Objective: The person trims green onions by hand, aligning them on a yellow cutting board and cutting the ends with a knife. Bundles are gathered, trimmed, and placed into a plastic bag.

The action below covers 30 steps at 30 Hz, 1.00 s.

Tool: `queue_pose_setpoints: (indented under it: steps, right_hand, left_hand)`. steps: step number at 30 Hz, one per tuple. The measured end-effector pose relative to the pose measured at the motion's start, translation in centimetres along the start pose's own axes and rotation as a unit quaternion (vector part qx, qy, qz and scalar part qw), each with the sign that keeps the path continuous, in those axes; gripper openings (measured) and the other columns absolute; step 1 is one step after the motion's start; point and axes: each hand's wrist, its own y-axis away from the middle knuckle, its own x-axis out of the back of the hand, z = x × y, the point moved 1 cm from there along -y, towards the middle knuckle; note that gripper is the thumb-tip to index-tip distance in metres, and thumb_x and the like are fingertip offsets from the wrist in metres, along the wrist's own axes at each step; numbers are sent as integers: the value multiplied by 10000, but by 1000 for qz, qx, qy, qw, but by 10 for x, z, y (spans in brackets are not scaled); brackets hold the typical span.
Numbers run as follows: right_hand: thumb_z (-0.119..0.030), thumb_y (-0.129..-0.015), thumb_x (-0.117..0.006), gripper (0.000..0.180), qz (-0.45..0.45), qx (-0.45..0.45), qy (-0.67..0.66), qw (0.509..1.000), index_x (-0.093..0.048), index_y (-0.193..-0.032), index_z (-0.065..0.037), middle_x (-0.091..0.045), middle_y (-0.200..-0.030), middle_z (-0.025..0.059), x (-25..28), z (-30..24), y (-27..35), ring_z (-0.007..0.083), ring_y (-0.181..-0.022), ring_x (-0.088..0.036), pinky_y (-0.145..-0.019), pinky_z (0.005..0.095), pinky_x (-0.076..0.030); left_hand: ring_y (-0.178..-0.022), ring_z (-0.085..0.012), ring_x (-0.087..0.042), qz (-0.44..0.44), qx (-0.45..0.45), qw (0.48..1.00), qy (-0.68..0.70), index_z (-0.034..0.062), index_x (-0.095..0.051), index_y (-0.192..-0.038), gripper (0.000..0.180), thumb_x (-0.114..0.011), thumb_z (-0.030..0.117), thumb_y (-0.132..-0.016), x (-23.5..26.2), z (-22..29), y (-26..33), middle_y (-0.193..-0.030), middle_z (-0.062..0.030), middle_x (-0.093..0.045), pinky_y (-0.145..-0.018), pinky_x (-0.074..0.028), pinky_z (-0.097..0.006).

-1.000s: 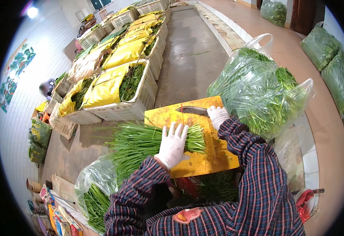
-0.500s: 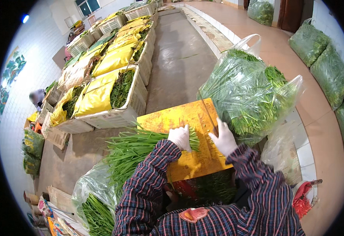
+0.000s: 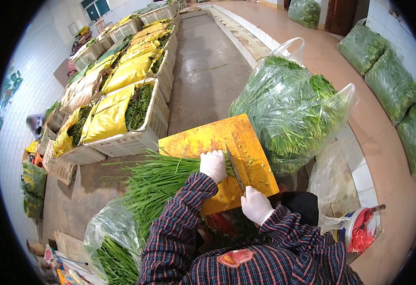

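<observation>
My left hand point(image 3: 213, 166), in a white glove, is closed over a bundle of long green garlic chives point(image 3: 162, 175) on the yellow cutting board point(image 3: 189, 137). The leaves trail off the board's left side. My right hand point(image 3: 257, 204), also gloved, grips a knife point(image 3: 235, 168) by its handle near the front right of the board. The long blade points away from me, just right of the bundle's cut end. Bits of chopped stalk point(image 3: 260, 181) lie scattered to the right of the blade.
A big clear bag of chives point(image 3: 288, 114) stands beyond the board to the right; another bag point(image 3: 115, 256) sits at lower left. White crates point(image 3: 136, 140) of greens under yellow covers line the left. A bucket point(image 3: 360, 232) with red strips stands at lower right.
My right hand has come down toward me with the knife, and the blade now lies lower across the board beside the bundle. The left hand stays on the chives. The view has shifted slightly.
</observation>
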Motion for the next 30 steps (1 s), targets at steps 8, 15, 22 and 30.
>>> queue_pose_setpoints:
  steps: [8, 15, 22, 30]
  right_hand:
    - [-209, -895, -479, 259, -10, -33, -37, 999, -458, -973, 36, -612, -828, 251, 1, -2, 1, 394, -772, -624, -695, 463, -501]
    - [-214, -895, -481, 263, -24, -33, -40, 998, -458, -962, 40, -617, -817, 246, 7, -1, 0, 388, -775, -626, -697, 452, -504]
    - [-177, -888, -472, 234, -44, 4, -14, 999, -459, -941, 51, -610, -795, 248, 6, 2, -4, 370, -749, -632, -662, 431, -514]
    - [-141, -857, -466, 232, -70, -8, -14, 997, -462, -951, 70, -606, -828, 284, 4, -4, -21, 384, -801, -630, -693, 438, -505]
  left_hand:
    - [-969, -276, -587, -19, 17, 1000, -15, 31, -534, -1065, 557, -758, 315, -642, 0, 0, -1, -1024, -126, -594, -838, -452, -403]
    - [-985, -286, -584, -13, 16, 1000, -16, 33, -536, -1066, 561, -757, 320, -637, 0, 1, -1, -1043, -134, -589, -864, -435, -448]
    - [-1045, -308, -570, -75, 19, 997, 4, 22, -498, -1162, 539, -694, 264, -722, 20, 4, 4, -1113, -140, -565, -968, -338, -573]
    - [-1026, -305, -581, -90, 16, 996, 20, 19, -501, -1146, 516, -688, 252, -726, 18, 3, -1, -1109, -145, -566, -915, -390, -525]
